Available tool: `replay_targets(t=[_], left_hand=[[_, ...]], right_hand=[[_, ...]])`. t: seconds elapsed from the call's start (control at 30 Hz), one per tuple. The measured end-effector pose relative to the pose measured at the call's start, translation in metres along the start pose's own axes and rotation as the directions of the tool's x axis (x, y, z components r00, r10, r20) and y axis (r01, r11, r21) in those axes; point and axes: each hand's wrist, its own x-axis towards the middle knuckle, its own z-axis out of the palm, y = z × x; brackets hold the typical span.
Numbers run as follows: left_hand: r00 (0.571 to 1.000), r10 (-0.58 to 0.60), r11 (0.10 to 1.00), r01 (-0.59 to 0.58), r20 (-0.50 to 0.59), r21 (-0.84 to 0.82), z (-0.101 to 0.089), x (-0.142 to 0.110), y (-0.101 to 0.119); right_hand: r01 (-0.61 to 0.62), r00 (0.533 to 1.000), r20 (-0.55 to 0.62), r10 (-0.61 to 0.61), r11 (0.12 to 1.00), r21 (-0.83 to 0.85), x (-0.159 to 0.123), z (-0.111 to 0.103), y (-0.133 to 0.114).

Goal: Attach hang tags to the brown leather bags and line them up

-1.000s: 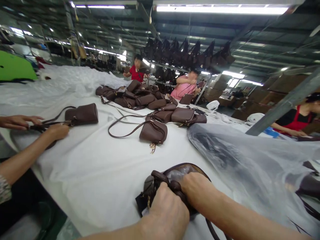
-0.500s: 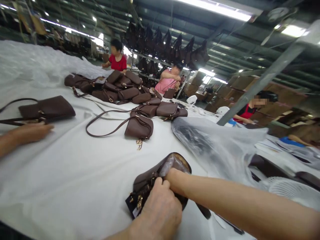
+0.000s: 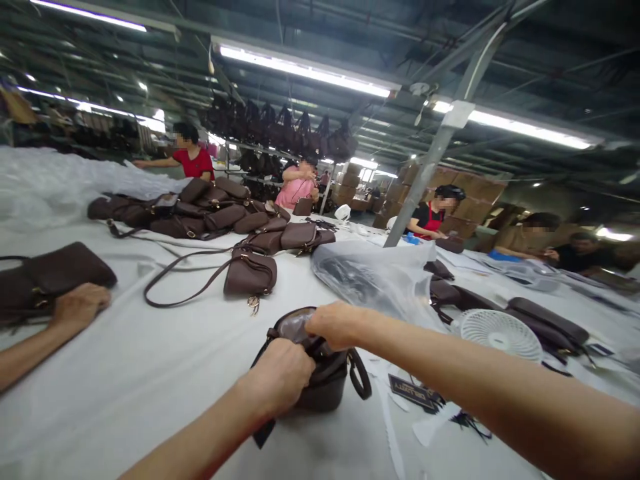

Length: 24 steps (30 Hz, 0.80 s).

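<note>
A dark brown handbag (image 3: 323, 395) stands on the white-covered table in front of me, its mouth open upward and pale wrapping showing inside. My left hand (image 3: 283, 373) is closed on the near left edge of that mouth. On the far right side, my right hand (image 3: 334, 325) is closed with its fingertips at the rim; part of them is hidden in the opening. A strap loop hangs at the bag's right side, and a dark tag dangles below my left wrist. Just beyond lies another brown handbag (image 3: 250, 273) with a long strap and a gold charm.
At left, a co-worker's hand (image 3: 80, 307) rests on a brown bag (image 3: 57, 273). Behind is a heap of brown bags (image 3: 220, 217) beside clear plastic wrap (image 3: 65, 183). To the right are a plastic bag (image 3: 375, 277), a white fan (image 3: 500, 333), a black label (image 3: 413, 393) and paper scraps.
My right hand has come up out of the handbag's inside to its rim. The bag has turned more upright. The co-worker's hand has closed in on the left bag, and my view has shifted right.
</note>
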Motion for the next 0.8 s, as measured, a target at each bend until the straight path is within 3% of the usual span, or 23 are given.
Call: replay_targets(t=[0.07,0.17,0.27,0.33,0.43,0.5,0.57,0.67,0.73,0.8], left_hand=[[0.999,0.036,0.999,-0.036,0.015,0.004,-0.010,-0.003,-0.001],[0.996,0.089,0.995,-0.089,0.005,0.043,-0.023,-0.004,0.000],[0.994,0.108,0.992,-0.108,0.004,0.069,-0.026,0.000,0.003],[0.993,0.110,0.990,-0.107,-0.037,0.091,-0.022,0.002,0.006],[0.986,0.134,0.982,-0.117,-0.104,0.151,-0.012,0.003,0.012],[0.981,0.148,0.972,-0.120,-0.129,0.204,-0.006,0.001,0.014],[0.982,0.135,0.966,-0.101,-0.134,0.238,-0.003,-0.001,0.014],[0.984,0.121,0.965,-0.085,-0.132,0.246,-0.004,-0.001,0.008],[0.980,0.132,0.964,-0.091,-0.151,0.250,-0.006,-0.001,0.001],[0.978,0.122,0.962,-0.076,-0.167,0.262,-0.009,-0.002,-0.006]], right_hand=[[-0.079,0.997,-0.014,0.078,0.993,-0.089,-0.025,-0.014,0.007],[-0.173,0.966,-0.212,0.147,0.978,-0.113,-0.051,-0.029,0.018],[-0.025,0.898,-0.440,-0.021,0.995,-0.097,-0.057,-0.035,0.011],[0.071,0.847,-0.515,-0.132,0.988,-0.136,-0.048,-0.033,-0.001],[0.068,0.855,-0.496,-0.151,0.981,-0.180,-0.025,-0.028,-0.016],[0.077,0.879,-0.459,-0.129,0.989,-0.130,-0.014,-0.029,-0.018],[0.098,0.875,-0.472,-0.105,0.994,-0.041,-0.013,-0.031,-0.013],[0.180,0.859,-0.507,-0.070,0.969,0.171,-0.028,-0.029,0.008],[0.194,0.890,-0.457,-0.005,0.910,0.367,-0.043,-0.014,0.026],[0.103,0.937,-0.332,0.108,0.823,0.558,-0.056,0.015,0.043]])
